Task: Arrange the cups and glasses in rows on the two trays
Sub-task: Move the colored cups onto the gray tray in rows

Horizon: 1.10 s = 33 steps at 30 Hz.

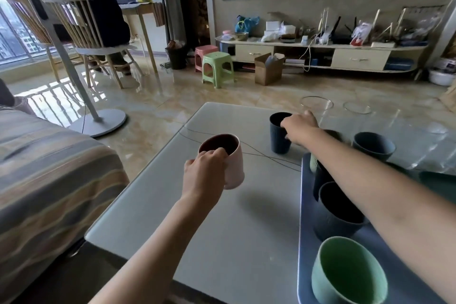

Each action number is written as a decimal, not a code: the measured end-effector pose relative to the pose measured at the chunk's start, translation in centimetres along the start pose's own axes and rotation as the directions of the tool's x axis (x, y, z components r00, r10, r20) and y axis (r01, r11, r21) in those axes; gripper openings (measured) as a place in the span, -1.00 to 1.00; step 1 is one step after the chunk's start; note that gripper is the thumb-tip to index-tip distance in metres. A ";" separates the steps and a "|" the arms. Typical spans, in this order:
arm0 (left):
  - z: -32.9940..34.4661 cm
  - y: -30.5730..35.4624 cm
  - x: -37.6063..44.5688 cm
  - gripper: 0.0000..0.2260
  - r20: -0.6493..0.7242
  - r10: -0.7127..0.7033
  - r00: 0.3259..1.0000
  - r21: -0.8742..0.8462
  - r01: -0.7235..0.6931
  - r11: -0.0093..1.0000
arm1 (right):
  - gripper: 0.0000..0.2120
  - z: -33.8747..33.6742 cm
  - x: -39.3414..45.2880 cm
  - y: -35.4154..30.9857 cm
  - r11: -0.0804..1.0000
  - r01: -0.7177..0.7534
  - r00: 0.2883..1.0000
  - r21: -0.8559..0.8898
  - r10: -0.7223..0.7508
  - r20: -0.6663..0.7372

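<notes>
My left hand (206, 173) grips a pink cup (232, 160) with a dark inside and holds it above the grey table (246, 229). My right hand (299, 128) reaches across and grips the rim of a dark blue ribbed cup (277, 138) standing on the table. A blue tray (306, 242) at the right carries a green cup (345, 271) at the front and a dark blue cup (338, 210) behind it; further cups on it are partly hidden by my right forearm. A dark blue bowl-shaped cup (373, 145) stands behind the tray. Two clear glasses (317, 105) (357, 107) stand at the far edge.
A thin black cable (259, 153) runs across the table. A striped sofa (49, 168) borders the table on the left. A fan stand (98, 121), stools (217, 66) and a cardboard box (269, 69) are on the floor beyond. A person sits on a chair far left.
</notes>
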<state>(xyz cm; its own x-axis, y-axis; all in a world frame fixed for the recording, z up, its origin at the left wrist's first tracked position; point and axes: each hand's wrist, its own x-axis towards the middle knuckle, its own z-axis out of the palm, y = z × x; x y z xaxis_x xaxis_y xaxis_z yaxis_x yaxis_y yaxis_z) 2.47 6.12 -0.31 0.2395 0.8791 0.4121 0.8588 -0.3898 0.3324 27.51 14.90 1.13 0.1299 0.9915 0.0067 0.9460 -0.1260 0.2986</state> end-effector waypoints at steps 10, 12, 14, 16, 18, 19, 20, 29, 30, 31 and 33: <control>-1.0 2.8 -0.4 -0.90 -0.013 0.086 0.996 -0.039 -0.087 0.995 | -0.85 -4.8 -5.6 2.6 0.974 0.051 0.911 0.220 0.044 -0.409; -2.0 3.6 -0.8 -0.89 -0.014 0.070 0.997 -0.062 -0.071 0.996 | -0.85 -5.9 -8.6 4.1 0.950 0.073 0.880 0.305 0.083 -0.468; -3.2 4.5 -1.4 -0.88 -0.028 0.055 0.998 -0.091 -0.057 0.994 | -0.83 -6.6 -11.9 5.8 0.919 0.088 0.855 0.385 0.129 -0.502; -4.4 5.5 -2.1 -0.88 -0.047 0.053 0.997 -0.128 -0.059 0.990 | -0.86 -6.9 -15.5 7.7 0.899 0.092 0.842 0.427 0.159 -0.516; -5.4 6.5 -2.9 -0.89 -0.059 0.072 0.996 -0.152 -0.081 0.985 | -0.88 -6.8 -19.0 9.5 0.886 0.094 0.841 0.455 0.174 -0.513; -5.7 7.0 -3.2 -0.88 -0.059 0.091 0.994 -0.161 -0.100 0.982 | -0.85 -6.7 -20.9 10.3 0.878 0.096 0.845 0.469 0.178 -0.505; -6.0 7.4 -3.5 -0.87 -0.059 0.114 0.992 -0.170 -0.122 0.978 | -0.82 -6.4 -22.6 11.0 0.871 0.099 0.850 0.482 0.178 -0.496; -7.0 10.9 -6.0 -0.87 -0.098 0.248 0.964 -0.179 -0.262 0.948 | -0.69 -2.0 -33.7 13.0 0.907 0.124 0.904 0.403 0.064 -0.423; -7.0 11.2 -6.1 -0.88 -0.093 0.258 0.962 -0.176 -0.271 0.946 | -0.68 -1.2 -33.8 12.9 0.907 0.123 0.909 0.403 0.060 -0.412; -6.9 11.5 -6.2 -0.88 -0.086 0.265 0.960 -0.173 -0.276 0.945 | -0.68 -0.5 -33.8 12.7 0.910 0.110 0.921 0.401 0.058 -0.385; -6.7 12.2 -6.4 -0.87 -0.074 0.276 0.958 -0.167 -0.285 0.944 | -0.64 0.9 -33.3 12.4 0.915 0.073 0.950 0.397 0.058 -0.307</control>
<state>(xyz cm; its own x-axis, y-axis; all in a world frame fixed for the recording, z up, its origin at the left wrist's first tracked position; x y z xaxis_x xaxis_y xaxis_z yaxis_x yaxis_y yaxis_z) 8.40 -6.07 6.82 0.4327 0.7147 0.5495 0.6667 -0.6640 0.3386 35.13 -19.73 3.75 0.0867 0.9446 0.3167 0.9929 -0.0557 -0.1056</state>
